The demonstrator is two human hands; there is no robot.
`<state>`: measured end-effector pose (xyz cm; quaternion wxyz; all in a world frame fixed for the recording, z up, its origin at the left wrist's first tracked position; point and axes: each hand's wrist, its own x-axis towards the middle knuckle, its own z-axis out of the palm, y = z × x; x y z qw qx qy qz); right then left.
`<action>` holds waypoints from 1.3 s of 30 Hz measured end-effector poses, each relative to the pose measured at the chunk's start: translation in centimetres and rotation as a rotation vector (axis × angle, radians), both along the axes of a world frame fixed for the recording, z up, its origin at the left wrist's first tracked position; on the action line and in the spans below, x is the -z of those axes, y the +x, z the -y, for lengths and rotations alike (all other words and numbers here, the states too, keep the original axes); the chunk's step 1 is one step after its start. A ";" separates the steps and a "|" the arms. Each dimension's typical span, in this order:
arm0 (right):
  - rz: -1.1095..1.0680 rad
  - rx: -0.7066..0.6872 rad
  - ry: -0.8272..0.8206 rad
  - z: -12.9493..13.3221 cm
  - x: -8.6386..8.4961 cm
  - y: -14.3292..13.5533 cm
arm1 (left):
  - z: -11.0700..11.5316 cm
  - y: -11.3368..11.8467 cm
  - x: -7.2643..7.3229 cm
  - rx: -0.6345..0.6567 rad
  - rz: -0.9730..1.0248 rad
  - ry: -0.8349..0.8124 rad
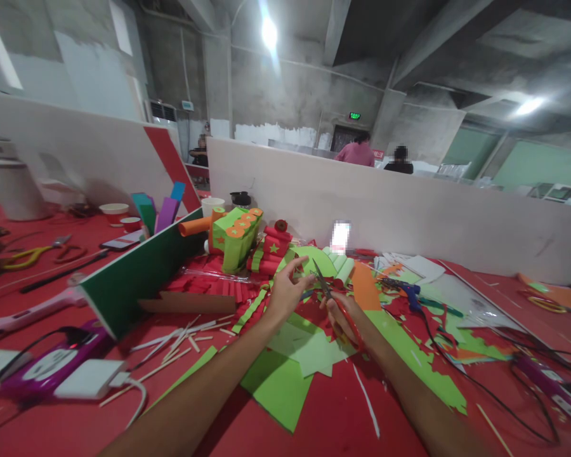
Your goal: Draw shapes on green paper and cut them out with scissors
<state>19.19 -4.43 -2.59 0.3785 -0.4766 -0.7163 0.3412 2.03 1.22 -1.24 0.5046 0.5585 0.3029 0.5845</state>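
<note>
My right hand (340,314) is closed around the red handles of a pair of scissors (324,282), whose metal blades point up and to the left. Close to the blade tips is my left hand (288,289), its thumb and fingers apart; I make out nothing held between them. Behind both hands lies a rounded piece of light green paper (314,259), beside pale green paper rolls (345,270). Below the hands, pale green sheets (297,343) overlap a brighter green sheet (280,390) on the red table.
A green-and-orange paper model (238,235) and red paper rolls (273,251) stand behind a dark green board (133,285). A blue glue gun (412,295) with its cord lies right among paper scraps. Purple power strips (52,365) and wooden sticks (185,339) are left. A white partition (409,216) runs behind.
</note>
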 end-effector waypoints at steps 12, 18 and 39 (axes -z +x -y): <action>0.061 -0.034 -0.049 -1.4 1.0 2.0 | -0.8 -0.9 0.4 0.022 -0.181 0.090; 0.059 -0.071 -0.088 -1.4 1.2 2.3 | -1.3 -1.3 0.2 0.084 -0.205 0.074; 0.142 -0.101 -0.062 -1.0 0.2 2.1 | -1.1 -1.6 -0.8 0.126 -0.285 0.018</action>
